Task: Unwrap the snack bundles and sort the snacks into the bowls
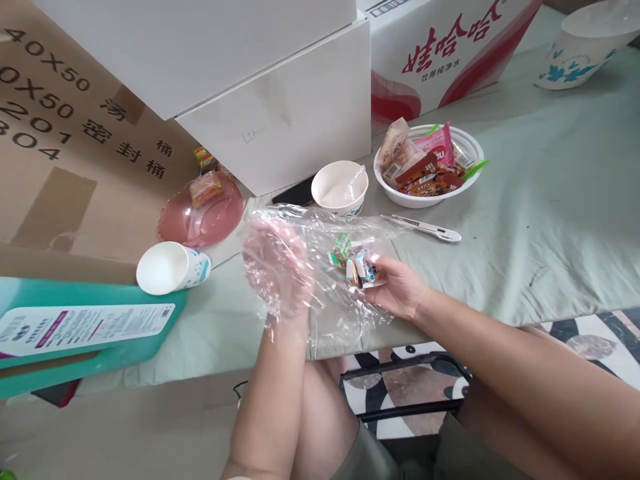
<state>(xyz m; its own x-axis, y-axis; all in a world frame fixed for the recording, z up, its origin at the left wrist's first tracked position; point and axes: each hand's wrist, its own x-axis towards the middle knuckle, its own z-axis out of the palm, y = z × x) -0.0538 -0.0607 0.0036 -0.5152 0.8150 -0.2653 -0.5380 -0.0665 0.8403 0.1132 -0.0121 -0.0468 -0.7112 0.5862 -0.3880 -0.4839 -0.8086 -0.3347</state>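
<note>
A crinkled clear plastic bag (325, 307) spreads over the near part of the cloth-covered table. My left hand (280, 267) shows through its film, fingers curved, holding the bag from within or beneath; I cannot tell which. Between thumb and fingers, my right hand (397, 287) grips small wrapped snacks (369, 269) in white and blue wrappers at the bag's right side. Just left of them lies a green-printed snack packet (342, 249), seen through or against the film. A white utility knife (437, 231) rests behind my right hand.
Behind the bag stand a paper cup (333, 183) and a white bowl (395, 198) of packaged snacks. To the left are a tipped paper cup (160, 268), a pink plate (220, 217) and a teal container (150, 343). Boxes (310, 100) line the back.
</note>
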